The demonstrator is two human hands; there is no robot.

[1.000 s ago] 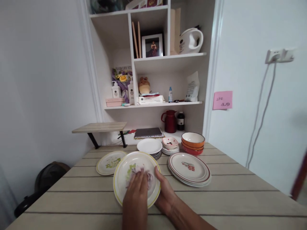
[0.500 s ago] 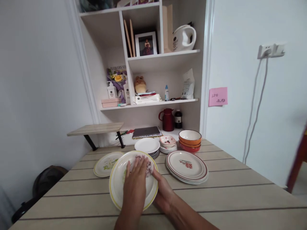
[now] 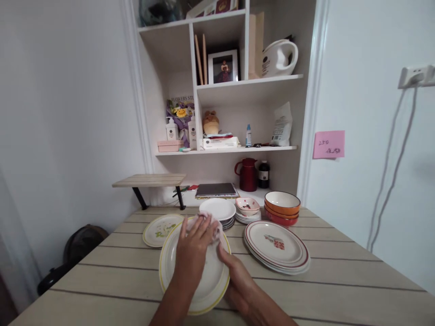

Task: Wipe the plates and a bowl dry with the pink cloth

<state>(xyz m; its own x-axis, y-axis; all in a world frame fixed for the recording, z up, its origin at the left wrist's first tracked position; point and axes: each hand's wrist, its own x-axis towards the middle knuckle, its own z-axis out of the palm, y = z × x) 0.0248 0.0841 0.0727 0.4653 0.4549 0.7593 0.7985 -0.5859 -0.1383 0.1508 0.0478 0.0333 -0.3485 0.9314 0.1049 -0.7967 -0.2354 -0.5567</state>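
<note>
A white plate with a yellow rim [image 3: 214, 287] is tilted up above the tabletop in front of me. My right hand [image 3: 238, 276] grips its right edge, thumb on the face and the other fingers behind it, mostly hidden. Under the fingers of my left hand [image 3: 193, 249] is a crumpled pale pink cloth [image 3: 217, 230], pressed to the upper part of the plate. Another yellow-rimmed plate [image 3: 163, 230] with a green pattern lies flat on the table to the left.
On the right stands a stack of red-rimmed plates [image 3: 277, 244]. Behind are white plates [image 3: 217, 208], a small pink bowl [image 3: 247, 204] on small plates, and stacked orange and red bowls [image 3: 282, 208]. A small raised shelf [image 3: 149, 180] stands at the back left.
My left hand and the cloth have slid up toward the plate's top edge. The plate sits slightly lower in view, and the camera has turned a little left.
</note>
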